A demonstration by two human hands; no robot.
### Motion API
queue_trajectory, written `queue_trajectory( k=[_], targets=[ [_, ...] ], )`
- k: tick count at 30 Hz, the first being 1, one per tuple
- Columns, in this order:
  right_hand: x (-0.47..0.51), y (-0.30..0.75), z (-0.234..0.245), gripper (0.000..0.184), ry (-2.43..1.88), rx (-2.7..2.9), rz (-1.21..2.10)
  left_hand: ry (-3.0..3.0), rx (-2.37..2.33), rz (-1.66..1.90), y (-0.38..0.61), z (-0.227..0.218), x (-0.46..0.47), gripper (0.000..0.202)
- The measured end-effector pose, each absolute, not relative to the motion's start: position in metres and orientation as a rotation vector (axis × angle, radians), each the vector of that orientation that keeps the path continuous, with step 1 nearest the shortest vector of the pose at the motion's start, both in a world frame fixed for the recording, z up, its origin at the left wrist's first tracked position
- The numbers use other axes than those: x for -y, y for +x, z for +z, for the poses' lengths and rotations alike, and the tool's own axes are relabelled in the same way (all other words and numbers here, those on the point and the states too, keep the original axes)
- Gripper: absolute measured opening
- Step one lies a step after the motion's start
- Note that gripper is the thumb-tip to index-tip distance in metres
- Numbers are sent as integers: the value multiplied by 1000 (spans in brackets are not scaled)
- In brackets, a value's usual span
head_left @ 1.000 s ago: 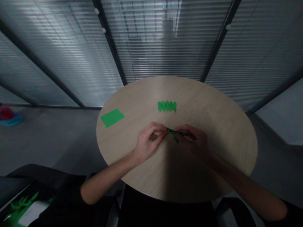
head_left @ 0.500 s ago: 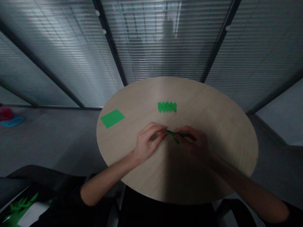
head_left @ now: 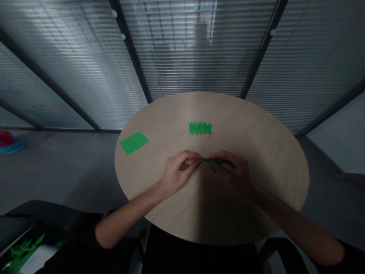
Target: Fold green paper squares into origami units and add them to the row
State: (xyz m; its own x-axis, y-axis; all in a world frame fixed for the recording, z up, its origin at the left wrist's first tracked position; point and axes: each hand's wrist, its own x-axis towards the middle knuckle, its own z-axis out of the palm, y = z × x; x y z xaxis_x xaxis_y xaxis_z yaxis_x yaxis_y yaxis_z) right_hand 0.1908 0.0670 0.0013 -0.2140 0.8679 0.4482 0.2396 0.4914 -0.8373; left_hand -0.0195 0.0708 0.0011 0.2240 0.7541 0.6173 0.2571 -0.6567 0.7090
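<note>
Green paper [head_left: 207, 160] is pinched by the left hand [head_left: 179, 171] and right hand [head_left: 236, 167] above the table [head_left: 159, 121].

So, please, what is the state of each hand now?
Left hand: closed, pinching one end of the thin green piece.
Right hand: closed, holding the same piece.

We count two hands [head_left: 178, 172], one bench [head_left: 256, 125], one sheet [head_left: 134, 143], one jagged piece [head_left: 200, 128], at least one held green strip [head_left: 208, 161], five dark bars [head_left: 129, 47], three knobs [head_left: 114, 13], one red thing [head_left: 5, 138], one blue thing [head_left: 14, 147] and one white card [head_left: 38, 259].
</note>
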Motion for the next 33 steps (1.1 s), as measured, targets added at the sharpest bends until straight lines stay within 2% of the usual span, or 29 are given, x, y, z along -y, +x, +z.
queue_trajectory(
  k=[11,21,26,33],
  targets=[
    [-70,188,7,8,-882,1865,633,2364,-860,1417,-22,4,-65,8],
    [-71,193,9,13,-926,1810,687,2245,-905,1475,-23,6,-67,6],
    [-71,192,9,10,-926,1839,704,2194,-925,1460,-21,5,-66,4],
    [-72,193,5,19,-943,1894,735,2163,-953,1399,-21,2,-65,4]
  ],
)
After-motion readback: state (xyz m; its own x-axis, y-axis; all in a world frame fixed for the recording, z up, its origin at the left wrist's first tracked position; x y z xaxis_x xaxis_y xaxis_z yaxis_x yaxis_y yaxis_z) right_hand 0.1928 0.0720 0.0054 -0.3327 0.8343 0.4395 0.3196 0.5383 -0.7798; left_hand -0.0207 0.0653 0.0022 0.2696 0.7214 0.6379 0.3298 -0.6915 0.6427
